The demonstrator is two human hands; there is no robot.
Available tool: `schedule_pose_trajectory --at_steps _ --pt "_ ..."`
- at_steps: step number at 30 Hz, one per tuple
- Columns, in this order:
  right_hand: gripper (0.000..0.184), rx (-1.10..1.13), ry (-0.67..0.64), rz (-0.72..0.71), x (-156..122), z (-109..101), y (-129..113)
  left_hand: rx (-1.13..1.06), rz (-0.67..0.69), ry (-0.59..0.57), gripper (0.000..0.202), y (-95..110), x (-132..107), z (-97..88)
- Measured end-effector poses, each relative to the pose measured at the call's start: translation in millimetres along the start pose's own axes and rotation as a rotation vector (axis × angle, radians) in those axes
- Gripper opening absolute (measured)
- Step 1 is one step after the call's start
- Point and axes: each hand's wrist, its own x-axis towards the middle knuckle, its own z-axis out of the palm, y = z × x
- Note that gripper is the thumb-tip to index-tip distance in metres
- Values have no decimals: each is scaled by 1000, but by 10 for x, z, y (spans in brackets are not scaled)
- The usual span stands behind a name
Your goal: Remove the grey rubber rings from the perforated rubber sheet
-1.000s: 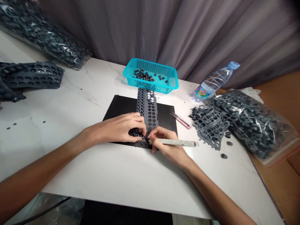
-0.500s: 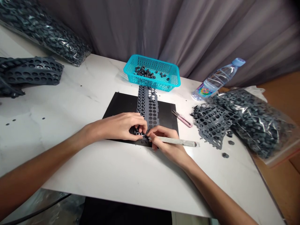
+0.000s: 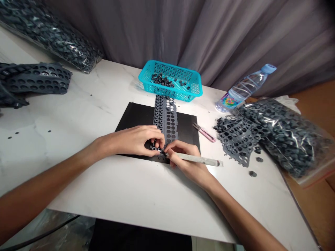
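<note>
The right hand [image 3: 187, 158], fingers pinching the pale pen-like tool [image 3: 197, 159], probably works best in small strokes while the left hand [image 3: 140, 140], fingers curled, pinch unclear, steadies the perforated strip [image 3: 171, 126] stretching beneath and beyond them.

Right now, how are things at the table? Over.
Left hand at near end of holed strip. Right hand grips pen-like tool. Blue basket hides strip's far end.
</note>
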Motion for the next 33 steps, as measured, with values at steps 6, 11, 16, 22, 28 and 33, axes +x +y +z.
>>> schedule_pose_trajectory --at_steps 6,11,16,22,28,33 --pt "10 -47 -9 -31 1 3 -13 71 23 1 4 21 -16 -8" --pt "9 -83 -24 -66 -1 0 -25 253 117 2 6 49 -42 43" --pt "11 -118 -39 -63 -8 1 -49 459 243 86 16 143 -65 156" --pt "14 -186 -1 -108 -29 36 -26 527 293 173 29 174 -119 254" --pt "11 -218 16 -127 -34 68 -31 267 226 228 18 -4 -150 307" --pt "8 -8 -4 -36 -2 -8 -4 -572 -70 806 15 -252 -242 -35"
